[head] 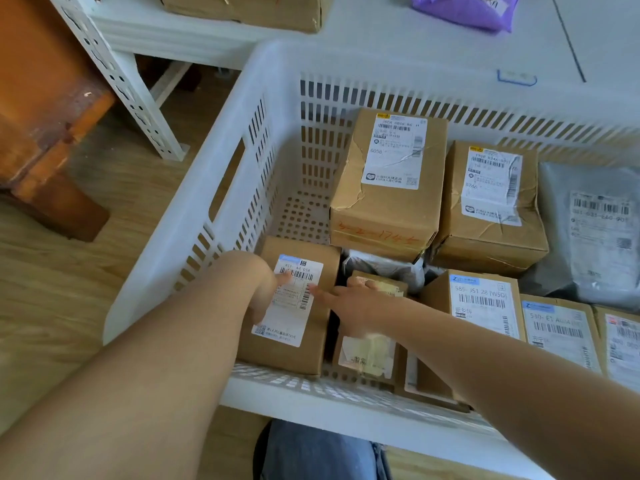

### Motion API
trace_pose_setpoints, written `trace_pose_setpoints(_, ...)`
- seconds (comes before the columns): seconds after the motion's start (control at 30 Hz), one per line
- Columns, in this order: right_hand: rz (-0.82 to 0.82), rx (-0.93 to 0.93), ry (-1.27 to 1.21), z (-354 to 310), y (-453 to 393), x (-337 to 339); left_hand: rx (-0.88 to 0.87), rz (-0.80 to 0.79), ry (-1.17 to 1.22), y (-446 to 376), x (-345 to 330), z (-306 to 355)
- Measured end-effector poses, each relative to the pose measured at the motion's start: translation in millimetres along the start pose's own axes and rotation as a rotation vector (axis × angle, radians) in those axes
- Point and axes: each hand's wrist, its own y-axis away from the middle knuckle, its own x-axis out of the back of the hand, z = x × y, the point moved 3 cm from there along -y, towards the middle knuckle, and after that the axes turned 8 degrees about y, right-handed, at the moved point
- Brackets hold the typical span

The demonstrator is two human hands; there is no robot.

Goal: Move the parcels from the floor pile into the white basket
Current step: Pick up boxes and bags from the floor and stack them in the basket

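White slotted plastic makes up the large rectangular basket (221,188), which stands on a pale wood-look floor (69,289) and already holds many parcels. At its back stand two tall brown cardboard boxes with white shipping labels, the larger one (384,188) just beside the slightly smaller one (491,209). To their right lies a flat grey plastic mailer bag (588,233). Along the near right wall a row of brown labelled cartons (485,306) stands packed side by side. In the near left corner lies the brown cardboard box with a long white barcode label (294,306), flat on the basket bottom and close to the front wall. The left hand (266,292) rests on that box's left edge and top, thumb lying on the label; whether its fingers curl round the side I cannot tell. The right hand (349,306) reaches in with fingers loosely spread, the forefinger touching the label, hovering above a small taped carton (367,355) beside it and clasping nothing.
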Motion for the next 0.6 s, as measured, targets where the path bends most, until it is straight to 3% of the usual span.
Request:
trace_pose_setpoints(0.2,-0.042,0.014,-0.057,-3.7,33.2,16.0,-0.094,0.235,0.140,22.2,10.2,5.2)
trace_pose_setpoints(0.37,0.183,-0.141,-0.270,11.6,102.0,45.3,-0.142,0.359,0.233,70.4,12.2,17.8)
trace_pose_setpoints(0.6,0.478,-0.430,-0.325,26.5,207.6,53.7,-0.227,0.539,0.328,152.3,21.4,57.9)
